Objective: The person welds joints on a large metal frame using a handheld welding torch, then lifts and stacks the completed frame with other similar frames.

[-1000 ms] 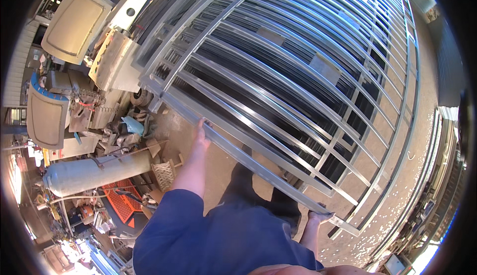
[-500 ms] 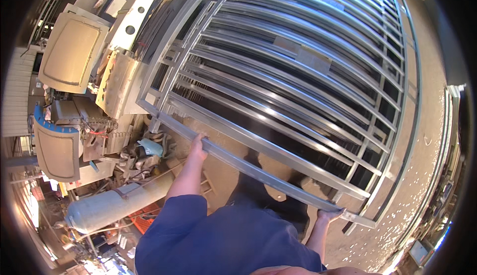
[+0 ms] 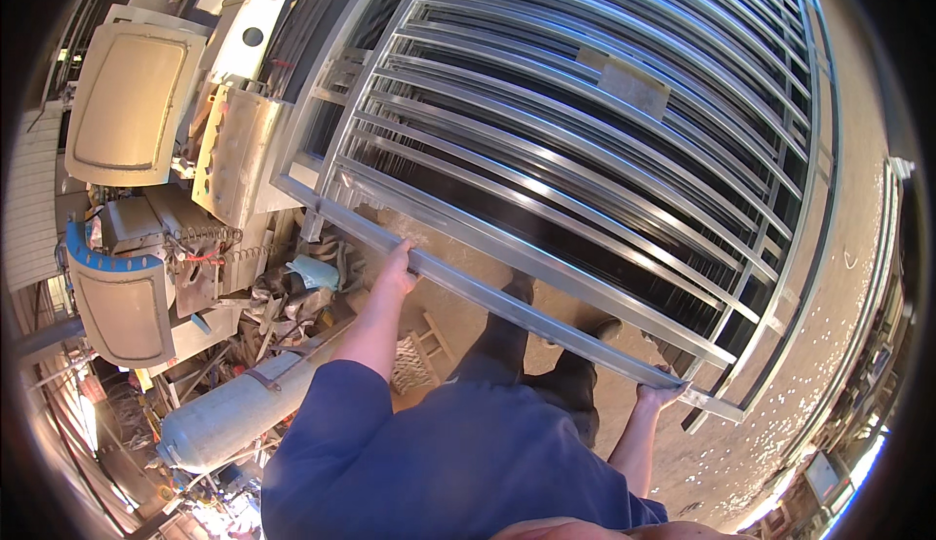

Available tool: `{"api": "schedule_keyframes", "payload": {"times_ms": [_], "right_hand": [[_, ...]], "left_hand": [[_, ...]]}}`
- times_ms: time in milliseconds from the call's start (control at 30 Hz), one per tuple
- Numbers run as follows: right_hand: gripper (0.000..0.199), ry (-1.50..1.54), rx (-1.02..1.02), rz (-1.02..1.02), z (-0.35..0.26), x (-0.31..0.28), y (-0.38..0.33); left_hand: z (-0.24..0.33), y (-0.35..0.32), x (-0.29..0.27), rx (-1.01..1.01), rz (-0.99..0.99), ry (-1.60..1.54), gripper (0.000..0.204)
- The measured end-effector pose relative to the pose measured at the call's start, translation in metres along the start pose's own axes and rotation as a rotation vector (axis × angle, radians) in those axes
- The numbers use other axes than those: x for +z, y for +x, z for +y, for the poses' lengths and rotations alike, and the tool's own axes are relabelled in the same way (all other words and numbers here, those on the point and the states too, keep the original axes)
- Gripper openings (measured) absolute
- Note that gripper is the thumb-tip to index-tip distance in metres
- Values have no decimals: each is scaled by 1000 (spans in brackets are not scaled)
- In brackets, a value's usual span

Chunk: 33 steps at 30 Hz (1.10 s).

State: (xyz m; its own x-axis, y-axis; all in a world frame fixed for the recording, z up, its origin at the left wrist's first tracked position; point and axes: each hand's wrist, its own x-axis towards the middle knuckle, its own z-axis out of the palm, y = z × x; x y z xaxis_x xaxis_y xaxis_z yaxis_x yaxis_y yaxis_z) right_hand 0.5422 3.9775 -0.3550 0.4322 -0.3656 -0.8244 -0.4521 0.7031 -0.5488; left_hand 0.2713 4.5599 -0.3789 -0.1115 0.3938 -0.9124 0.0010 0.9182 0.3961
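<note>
Both hands grip the near rail of a grey metal frame that lies over or around a stack of barred metal panels. My left hand is closed around the rail toward its left part, thumb on top. Near the rail's right end, my right hand holds it, fingers partly hidden beneath the metal. A narrow gap separates this rail from the nearest panel edge. Through the bars, flat plates show in the middle of the stack.
On the left stand beige curved panels, a coil spring and a pale metal cylinder lying amid scrap. A light blue item rests on the scrap pile. Dusty floor runs along the right. My dark-trousered legs stand behind the rail.
The view has shifted, and my legs and feet show more, set apart beneath the rail. Both hands keep their grip on the rail, whose right end sits slightly higher in view.
</note>
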Motion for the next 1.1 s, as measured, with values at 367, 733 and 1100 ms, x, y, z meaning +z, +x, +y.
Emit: {"api": "schedule_keyframes", "payload": {"times_ms": [367,733,1100], "right_hand": [[24,-200,186,18,-11,28,27],[26,-532,44,128,7,59,-46],[46,-1137,-59,56,17,-55,-80]], "left_hand": [[30,-16,27,-60,20,166,34],[50,-36,72,114,49,785,17],[-117,-154,134,1317,-583,1933,66]]}}
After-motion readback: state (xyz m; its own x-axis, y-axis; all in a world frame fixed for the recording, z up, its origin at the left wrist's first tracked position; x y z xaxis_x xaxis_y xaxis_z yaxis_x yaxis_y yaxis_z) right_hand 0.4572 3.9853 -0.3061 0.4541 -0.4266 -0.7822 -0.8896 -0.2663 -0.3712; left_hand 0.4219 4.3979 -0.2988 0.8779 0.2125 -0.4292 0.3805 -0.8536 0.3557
